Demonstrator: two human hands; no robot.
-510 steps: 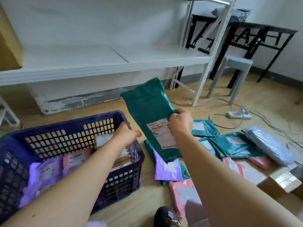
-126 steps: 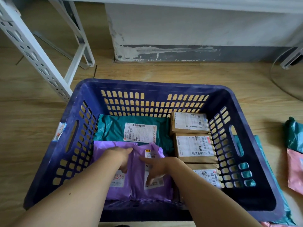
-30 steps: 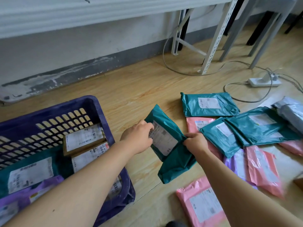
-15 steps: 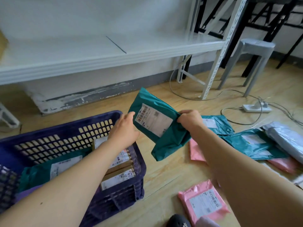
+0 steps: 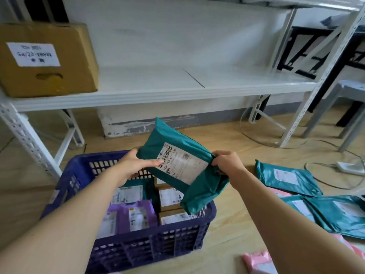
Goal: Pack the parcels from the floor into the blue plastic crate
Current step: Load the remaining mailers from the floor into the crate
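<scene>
So both hands, left hand and right hand, are gripping the teal parcel by opposite ends, keeping it level over the blue crate, probably so it drops in flat.

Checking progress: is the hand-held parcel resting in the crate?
No, the left hand and right hand hold the parcel above the crate.

This looks like a small parcel storeroom or sorting room. White slotted-steel shelving stands against a bare wall and carries a labelled cardboard box. Courier parcels with shipping labels lie on the wooden floor, and a blue plastic crate holds more labelled ones.
</scene>
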